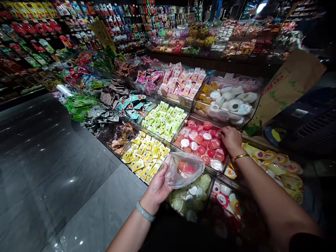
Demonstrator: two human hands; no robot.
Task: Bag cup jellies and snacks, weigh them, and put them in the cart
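My left hand [159, 185] grips the edge of a clear plastic bag [174, 176], its mouth spread toward the bin. Through the film show red jelly cups, though I cannot tell whether they are in the bag or behind it. My right hand [232, 140] reaches over the right back corner of a clear bin of red jelly cups [201, 150]. Its fingers are curled down and together at the cups there; what they hold, if anything, is hidden. A gold bangle circles the right wrist, a pale green one the left.
Around the red cups stand bins of yellow packets [143, 157], green packets [164, 120], pink packets [181, 82], white-lidded cups [231, 99] and pale green cups [190, 199]. A brown paper sign [286, 87] leans at right. Grey tiled floor [65, 182] lies at left.
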